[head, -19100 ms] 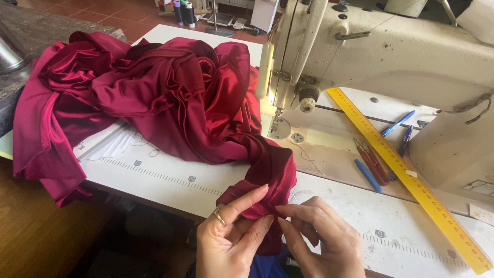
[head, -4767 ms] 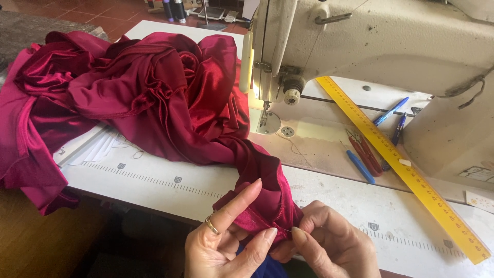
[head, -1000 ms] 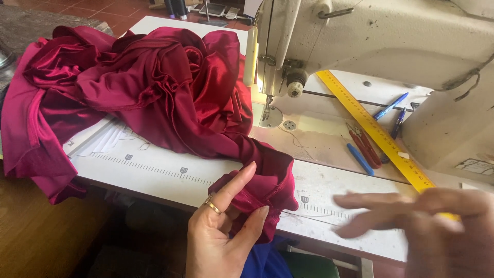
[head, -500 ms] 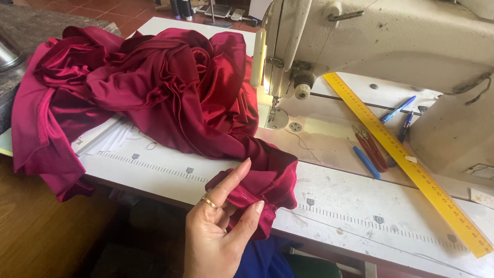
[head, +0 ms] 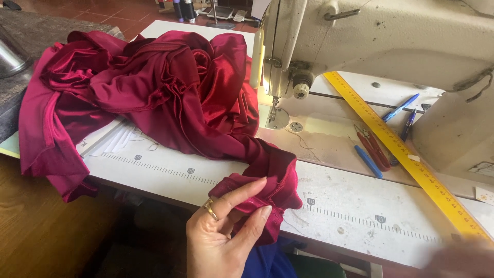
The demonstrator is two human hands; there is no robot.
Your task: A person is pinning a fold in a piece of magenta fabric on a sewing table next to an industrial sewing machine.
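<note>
Left hand pinches the red fabric hem, fingers closed on it, probably keeping the edge folded. Right hand at 4 o'clock is blurred; grip unclear.

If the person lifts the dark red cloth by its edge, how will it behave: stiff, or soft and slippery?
The dark red cloth will probably hang limp, since it lies in loose folds and droops over the table edge. Its sheen suggests it may slide easily. The left hand pinches only an edge, so the heap would likely drag behind.
</note>
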